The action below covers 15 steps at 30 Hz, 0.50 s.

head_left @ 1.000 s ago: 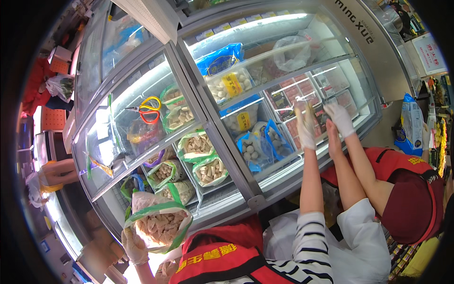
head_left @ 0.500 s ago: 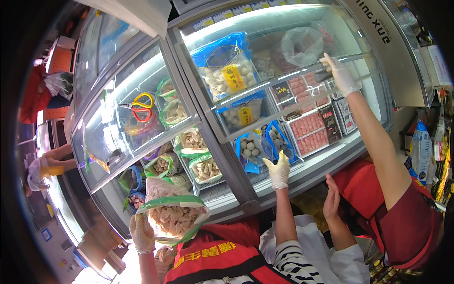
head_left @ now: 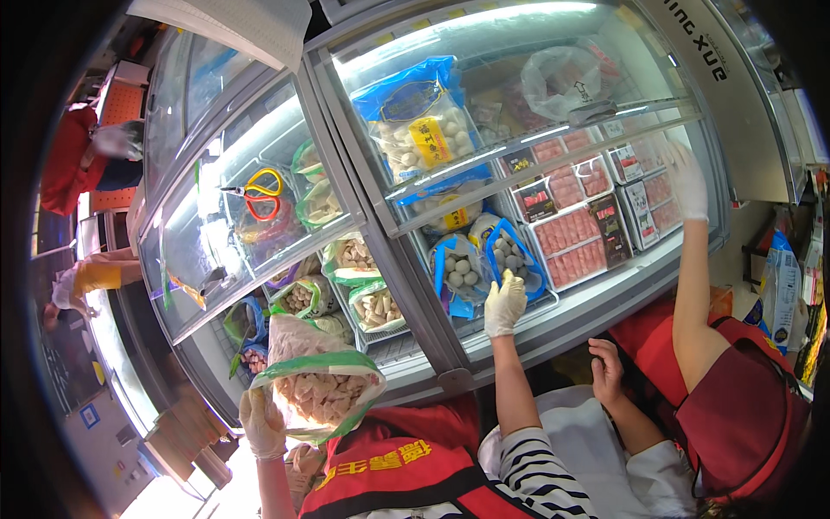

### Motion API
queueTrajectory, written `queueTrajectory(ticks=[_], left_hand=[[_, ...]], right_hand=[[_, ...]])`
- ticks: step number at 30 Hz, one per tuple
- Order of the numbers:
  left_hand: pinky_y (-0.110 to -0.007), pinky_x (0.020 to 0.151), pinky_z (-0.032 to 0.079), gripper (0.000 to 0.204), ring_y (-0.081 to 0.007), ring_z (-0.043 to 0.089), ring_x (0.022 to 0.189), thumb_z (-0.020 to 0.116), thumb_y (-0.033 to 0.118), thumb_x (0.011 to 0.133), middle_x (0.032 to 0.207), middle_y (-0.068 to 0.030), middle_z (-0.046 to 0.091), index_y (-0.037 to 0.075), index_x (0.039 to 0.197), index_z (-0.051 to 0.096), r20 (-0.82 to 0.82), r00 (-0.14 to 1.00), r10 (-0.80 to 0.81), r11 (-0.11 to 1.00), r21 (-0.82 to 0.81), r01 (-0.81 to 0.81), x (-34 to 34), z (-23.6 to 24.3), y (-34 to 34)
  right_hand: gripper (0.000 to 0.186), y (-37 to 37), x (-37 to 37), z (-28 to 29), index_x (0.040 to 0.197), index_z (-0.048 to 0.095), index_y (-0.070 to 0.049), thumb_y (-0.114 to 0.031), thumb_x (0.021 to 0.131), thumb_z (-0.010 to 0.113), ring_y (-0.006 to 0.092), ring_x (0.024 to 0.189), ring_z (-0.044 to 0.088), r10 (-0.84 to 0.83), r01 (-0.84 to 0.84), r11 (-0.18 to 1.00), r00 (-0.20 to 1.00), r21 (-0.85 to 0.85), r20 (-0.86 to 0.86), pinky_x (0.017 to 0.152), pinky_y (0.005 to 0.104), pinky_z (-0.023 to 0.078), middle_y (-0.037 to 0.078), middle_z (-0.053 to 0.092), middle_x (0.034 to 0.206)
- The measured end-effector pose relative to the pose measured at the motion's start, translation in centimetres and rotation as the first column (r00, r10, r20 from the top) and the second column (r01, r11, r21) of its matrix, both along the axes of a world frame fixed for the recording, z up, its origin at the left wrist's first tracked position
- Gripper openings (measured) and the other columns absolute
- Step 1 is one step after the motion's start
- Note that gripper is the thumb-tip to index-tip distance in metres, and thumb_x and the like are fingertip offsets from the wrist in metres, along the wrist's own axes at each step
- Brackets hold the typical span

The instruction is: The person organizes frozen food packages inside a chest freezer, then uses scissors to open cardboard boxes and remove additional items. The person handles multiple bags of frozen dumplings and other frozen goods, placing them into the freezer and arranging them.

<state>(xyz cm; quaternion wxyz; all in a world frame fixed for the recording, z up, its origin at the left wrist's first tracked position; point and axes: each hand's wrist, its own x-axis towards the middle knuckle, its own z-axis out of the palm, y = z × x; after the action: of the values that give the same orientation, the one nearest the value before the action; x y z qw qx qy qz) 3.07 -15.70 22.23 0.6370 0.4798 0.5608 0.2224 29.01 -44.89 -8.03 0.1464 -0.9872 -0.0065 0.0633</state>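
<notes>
My gloved left hand (head_left: 262, 422) is closed on the edge of an open clear bag with a green rim (head_left: 322, 391), full of pale, chunky frozen pieces, held in front of the freezer. My gloved right hand (head_left: 505, 307) reaches over the freezer's front edge, its fingers pinched at the lower edge of a blue-rimmed bag of grey balls (head_left: 508, 253). Directly left of it sits a second blue-rimmed bag of grey balls (head_left: 460, 272). Behind them, under the glass, lies a large blue and clear bag of white balls (head_left: 419, 130).
Sliding glass lids (head_left: 519, 147) partly cover the freezer. Trays of pink meat rolls (head_left: 566, 246) stand to the right. Scissors (head_left: 262, 195) lie at the left compartment. Close on my right, a co-worker's gloved hand (head_left: 689, 186) is at the lid; another person's bare hand (head_left: 607, 368) is nearer.
My right hand has moved forward and closed its spread fingers at the blue-rimmed bag. The co-worker's gloved hand has moved right and nearer, and the right lid has shifted toward the back.
</notes>
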Motion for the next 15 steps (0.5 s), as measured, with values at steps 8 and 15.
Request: queueTrajectory(ticks=[8,15], left_hand=[[-0.018,0.045,0.025,0.018,-0.0002,0.037,0.056,0.054,0.015,0.097,0.067,0.007,0.047,0.009,0.08,0.057,0.045,0.998,-0.051,0.996,-0.069,0.054,-1.5,-1.0,-0.1],[-0.021,0.065,0.04,0.014,-0.0071,0.051,0.073,0.053,0.013,0.097,0.083,-0.0008,0.059,0.003,0.09,0.06,0.058,0.998,-0.002,1.0,-0.006,0.002,-2.1,-1.7,-0.9]], right_hand=[[0.082,5.6,1.9,0.4,0.143,0.035,-0.003,-0.015,0.071,0.074,0.0356,0.111,0.051,0.449,-0.419,0.795,0.893,0.439,0.04,0.095,0.0403,0.043,0.019,0.049,0.129],[0.072,9.1,5.5,-1.0,0.146,0.031,-0.01,-0.008,0.079,0.06,0.0338,0.114,0.051,0.541,-0.522,0.841,0.815,-0.145,0.205,0.093,0.0409,0.044,0.015,0.046,0.131]])
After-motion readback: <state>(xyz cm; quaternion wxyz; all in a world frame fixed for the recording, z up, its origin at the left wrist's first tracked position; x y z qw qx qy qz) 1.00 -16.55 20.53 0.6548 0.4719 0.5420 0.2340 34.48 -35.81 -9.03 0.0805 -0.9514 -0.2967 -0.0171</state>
